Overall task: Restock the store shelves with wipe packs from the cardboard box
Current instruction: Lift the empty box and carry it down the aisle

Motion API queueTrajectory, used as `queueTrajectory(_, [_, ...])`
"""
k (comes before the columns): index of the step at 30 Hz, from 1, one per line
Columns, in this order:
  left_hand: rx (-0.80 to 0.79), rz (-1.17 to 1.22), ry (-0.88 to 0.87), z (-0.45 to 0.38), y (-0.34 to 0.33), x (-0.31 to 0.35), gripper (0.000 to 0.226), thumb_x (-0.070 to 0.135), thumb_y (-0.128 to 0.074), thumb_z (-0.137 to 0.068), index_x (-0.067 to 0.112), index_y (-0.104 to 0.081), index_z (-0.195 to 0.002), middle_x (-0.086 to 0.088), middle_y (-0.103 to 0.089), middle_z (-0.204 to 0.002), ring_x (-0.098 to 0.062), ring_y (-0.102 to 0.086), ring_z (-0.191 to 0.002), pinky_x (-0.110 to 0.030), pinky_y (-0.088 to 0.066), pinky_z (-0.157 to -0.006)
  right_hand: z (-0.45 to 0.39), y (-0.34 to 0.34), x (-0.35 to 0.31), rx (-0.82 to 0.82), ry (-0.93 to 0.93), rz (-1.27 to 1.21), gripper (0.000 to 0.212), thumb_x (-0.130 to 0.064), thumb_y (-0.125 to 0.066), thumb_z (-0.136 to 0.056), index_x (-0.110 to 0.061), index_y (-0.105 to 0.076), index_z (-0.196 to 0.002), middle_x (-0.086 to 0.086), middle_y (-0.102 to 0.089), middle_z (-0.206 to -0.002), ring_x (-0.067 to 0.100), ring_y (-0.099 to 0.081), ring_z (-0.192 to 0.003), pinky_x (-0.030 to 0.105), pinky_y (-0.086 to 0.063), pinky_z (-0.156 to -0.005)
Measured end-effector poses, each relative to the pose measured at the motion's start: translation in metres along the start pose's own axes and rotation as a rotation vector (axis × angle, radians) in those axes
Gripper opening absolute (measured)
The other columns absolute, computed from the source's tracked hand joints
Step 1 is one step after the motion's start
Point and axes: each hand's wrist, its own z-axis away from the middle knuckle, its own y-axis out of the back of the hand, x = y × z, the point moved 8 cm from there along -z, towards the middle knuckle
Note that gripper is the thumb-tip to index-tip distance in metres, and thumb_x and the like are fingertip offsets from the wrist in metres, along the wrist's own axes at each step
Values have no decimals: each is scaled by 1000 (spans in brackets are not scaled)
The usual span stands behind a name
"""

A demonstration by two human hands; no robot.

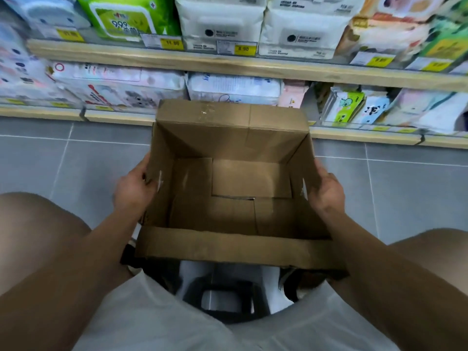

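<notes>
A brown cardboard box (233, 138) sits open in front of me, its flaps up and only its bare bottom showing inside. My left hand (133, 188) grips the box's left wall from outside. On the opposite wall my right hand (326, 191) holds it the same way. Wipe packs fill the shelves beyond: white packs (222, 24) and a green pack (121, 19) on the upper shelf, white and pink packs (233, 87) on the lower shelf directly behind the box.
Wooden shelf edges (253, 68) carry yellow price tags (243, 49). Grey floor tiles (76, 160) lie to both sides of the box. My knees frame the view, and a dark stool (222, 297) shows below the box.
</notes>
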Motion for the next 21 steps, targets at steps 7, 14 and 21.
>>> queueTrajectory(7, [-52,28,97,1,18,4,61,29,-53,-94,49,-23,-143,-7,-64,-117,-28,-63,-93,-41,-54,-70,-5,9,-33,-35,14,27,74,-3,-52,-90,-38,-27,-149,11,-56,-113,32,-56,-106,42,-47,-94])
queueTrajectory(14, [-47,61,222,34,145,31,56,31,-52,-95,46,-28,-143,-8,-64,-122,-33,-62,-102,-41,-51,-85,12,98,-126,-88,55,86,65,-8,-52,-94,-36,-30,-149,13,-57,-115,33,-57,-107,39,-47,-93])
queueTrajectory(21, [26,90,426,112,306,16,51,37,-48,-96,48,-30,-142,-7,-68,-115,-34,-66,-88,-40,-54,-78,43,167,-264,-234,256,189,63,-20,-54,-94,-36,-28,-149,17,-57,-110,38,-57,-101,41,-47,-83])
